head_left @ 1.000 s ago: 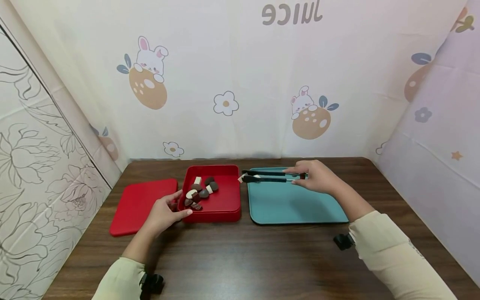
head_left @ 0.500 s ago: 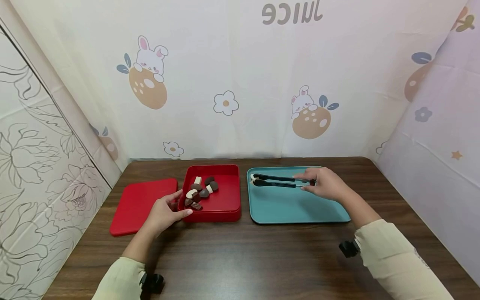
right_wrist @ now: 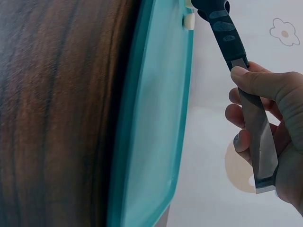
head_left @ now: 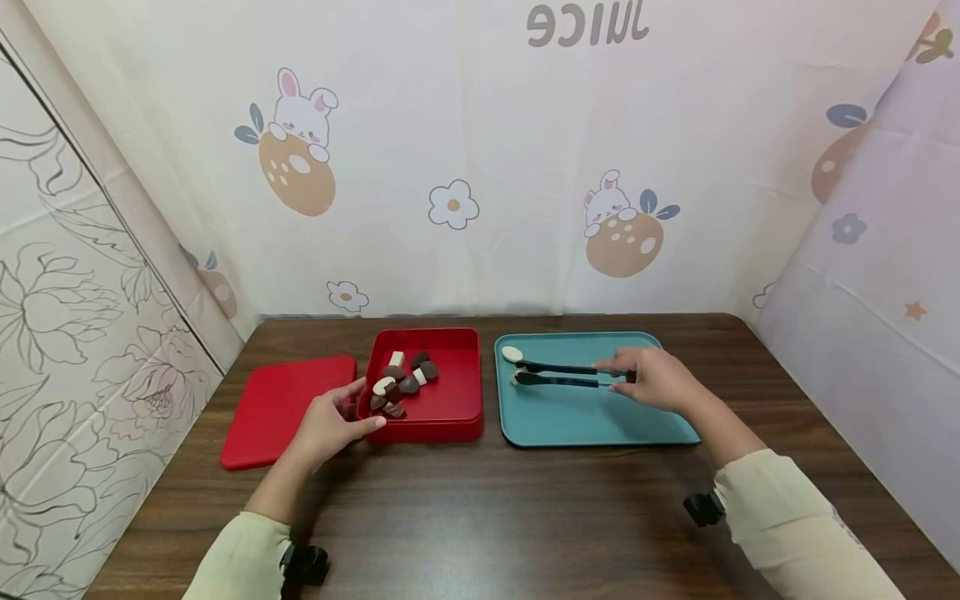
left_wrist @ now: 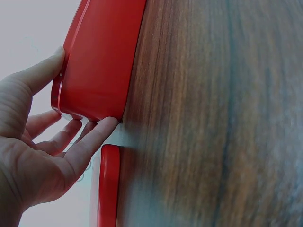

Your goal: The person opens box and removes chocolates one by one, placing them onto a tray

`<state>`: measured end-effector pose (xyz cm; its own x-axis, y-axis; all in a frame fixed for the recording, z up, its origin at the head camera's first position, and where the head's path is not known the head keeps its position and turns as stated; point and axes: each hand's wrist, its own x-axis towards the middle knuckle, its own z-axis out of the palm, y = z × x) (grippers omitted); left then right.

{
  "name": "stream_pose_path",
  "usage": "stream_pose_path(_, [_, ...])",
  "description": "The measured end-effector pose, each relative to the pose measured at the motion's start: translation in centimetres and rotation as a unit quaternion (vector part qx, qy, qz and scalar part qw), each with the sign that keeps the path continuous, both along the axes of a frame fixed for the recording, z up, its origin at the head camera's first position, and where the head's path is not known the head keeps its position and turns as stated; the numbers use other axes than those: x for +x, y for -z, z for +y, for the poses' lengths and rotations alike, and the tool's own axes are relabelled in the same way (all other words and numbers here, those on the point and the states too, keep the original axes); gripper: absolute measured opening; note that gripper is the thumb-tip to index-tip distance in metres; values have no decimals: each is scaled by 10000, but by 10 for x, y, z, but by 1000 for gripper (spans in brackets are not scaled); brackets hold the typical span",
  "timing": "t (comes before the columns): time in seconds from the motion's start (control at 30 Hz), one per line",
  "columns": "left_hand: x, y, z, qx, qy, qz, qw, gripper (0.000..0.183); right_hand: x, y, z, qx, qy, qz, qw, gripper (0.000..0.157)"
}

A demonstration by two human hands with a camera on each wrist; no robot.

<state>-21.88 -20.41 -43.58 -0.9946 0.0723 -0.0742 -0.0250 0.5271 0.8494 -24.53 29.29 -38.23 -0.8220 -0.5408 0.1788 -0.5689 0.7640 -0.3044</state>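
My right hand [head_left: 658, 379] holds a pair of black-tipped metal tongs [right_wrist: 258, 137] over the teal tray [head_left: 600, 429], thumb on one arm and fingers on the other. At the tongs' tips a small pale piece [head_left: 514, 378] shows, partly hidden. A white oval chocolate [head_left: 512, 354] lies in the tray's far left corner. My left hand [head_left: 327, 427] grips the near left corner of a red box [head_left: 450, 432], thumb over its front rim, fingers against the side and lower edge. Inside, several dark, brown and white chocolates [head_left: 408, 385] lie mostly toward the left.
A flat red lid [head_left: 281, 417] lies left of the box on the brown wooden table [head_left: 480, 517]. Printed fabric [head_left: 525, 125] with rabbits and flowers hangs behind the table and along its sides.
My right hand has carried the tongs and pale piece rightward from beside the box's rim to over the tray, then slightly nearer, uncovering the white oval. My left hand stays on the box.
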Motion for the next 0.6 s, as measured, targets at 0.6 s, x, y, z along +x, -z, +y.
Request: stream_pose_path(0.6, [-1, 0, 0, -52, -31, 17, 10000, 79, 11, 20, 14, -391, -15, -284, 9988, 40])
